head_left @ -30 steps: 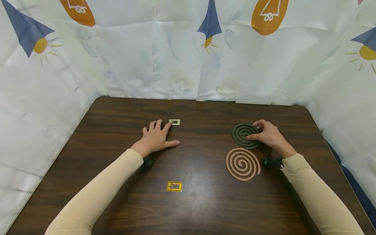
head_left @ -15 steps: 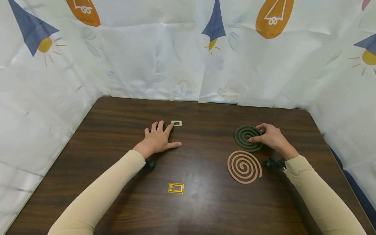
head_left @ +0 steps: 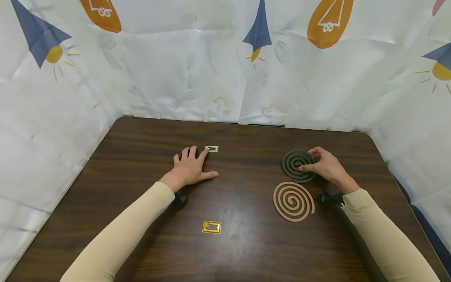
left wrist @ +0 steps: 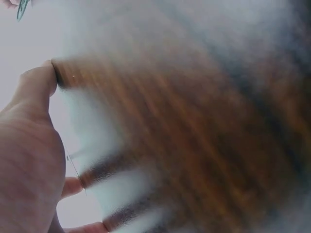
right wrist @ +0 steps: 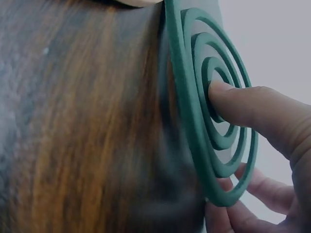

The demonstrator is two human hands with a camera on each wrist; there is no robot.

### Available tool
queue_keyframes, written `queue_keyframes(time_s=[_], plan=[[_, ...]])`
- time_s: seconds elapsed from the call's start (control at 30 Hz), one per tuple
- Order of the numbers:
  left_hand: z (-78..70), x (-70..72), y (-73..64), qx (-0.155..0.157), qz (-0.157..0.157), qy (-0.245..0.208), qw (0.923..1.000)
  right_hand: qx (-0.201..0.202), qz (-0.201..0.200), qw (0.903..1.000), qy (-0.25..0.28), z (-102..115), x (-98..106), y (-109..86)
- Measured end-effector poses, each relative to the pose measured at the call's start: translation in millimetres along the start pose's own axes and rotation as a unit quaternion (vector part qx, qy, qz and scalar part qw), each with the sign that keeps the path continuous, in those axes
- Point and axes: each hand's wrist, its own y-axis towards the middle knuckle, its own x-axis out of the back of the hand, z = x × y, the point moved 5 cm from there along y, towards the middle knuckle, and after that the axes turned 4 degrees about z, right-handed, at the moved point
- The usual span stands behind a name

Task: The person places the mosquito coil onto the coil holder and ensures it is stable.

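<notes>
At the right of the head view my right hand (head_left: 327, 166) holds a dark green mosquito coil (head_left: 293, 177). In the right wrist view the thumb (right wrist: 243, 104) presses near the centre of the green coil (right wrist: 189, 97), while the other fingers curl at its far rim. A tan mosquito coil (head_left: 278, 201) lies flat just nearer to me. My left hand (head_left: 186, 168) rests on the table with fingers spread, its index fingertip at a small pale metal coil stand (head_left: 215, 147). Only part of the left hand (left wrist: 29, 155) shows in the left wrist view.
A yellow metal coil stand (head_left: 211, 232) lies on the dark wooden table (head_left: 158, 243), near the middle front. White patterned cloth (head_left: 158, 78) hangs behind the table and along its sides.
The whole head view has shifted slightly, so everything sits a little lower and further right. Both hands keep their places against the coils and stands.
</notes>
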Motion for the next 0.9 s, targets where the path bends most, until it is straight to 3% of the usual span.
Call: queue_keyframes(time_s=[0.4,0.9], plan=[[-0.5,-0.8,1.0,-0.002,0.0,0.005,1.0,0.011,-0.018,0.9998,0.008,-2.7,3.4,-2.6],[0.4,-0.6,-0.2,-0.002,0.0,0.004,1.0,0.01,-0.02,0.9973,0.069,-7.5,5.4,-2.5]])
